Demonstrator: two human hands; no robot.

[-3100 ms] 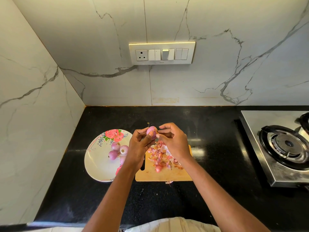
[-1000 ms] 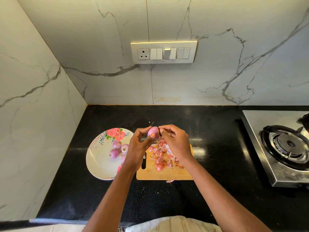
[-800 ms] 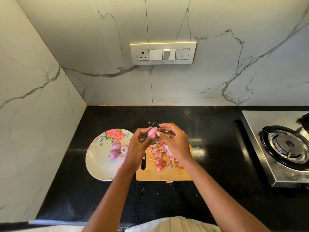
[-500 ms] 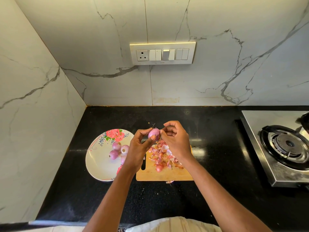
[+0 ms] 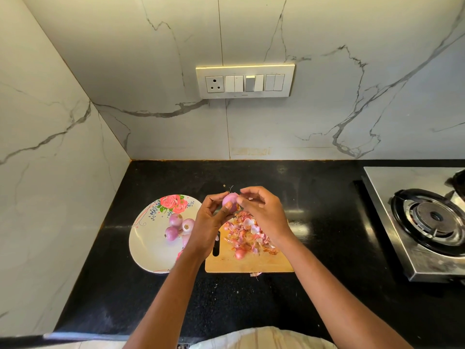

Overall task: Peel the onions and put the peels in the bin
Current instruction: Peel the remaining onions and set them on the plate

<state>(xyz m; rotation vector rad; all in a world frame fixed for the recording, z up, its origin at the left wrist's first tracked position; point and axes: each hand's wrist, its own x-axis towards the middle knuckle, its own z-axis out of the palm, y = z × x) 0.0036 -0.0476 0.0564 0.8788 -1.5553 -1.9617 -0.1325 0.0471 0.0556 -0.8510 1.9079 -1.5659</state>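
Left hand [image 5: 210, 222] grips an onion [image 5: 230, 201] above the board [image 5: 249, 263]; right hand [image 5: 261, 212] pinches its skin with curled fingers.

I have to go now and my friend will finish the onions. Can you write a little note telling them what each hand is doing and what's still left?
Left hand: holds the small onion above the cutting board.
Right hand: fingertips pinch at that onion's skin, mid-peel.
Done: onions lie on the flowered plate; they look peeled. Pile of peels on the board.
Left: finish this onion, deal with one more small onion on the board, pick up the stray peel on the counter, then bin all peels. No bin in view.
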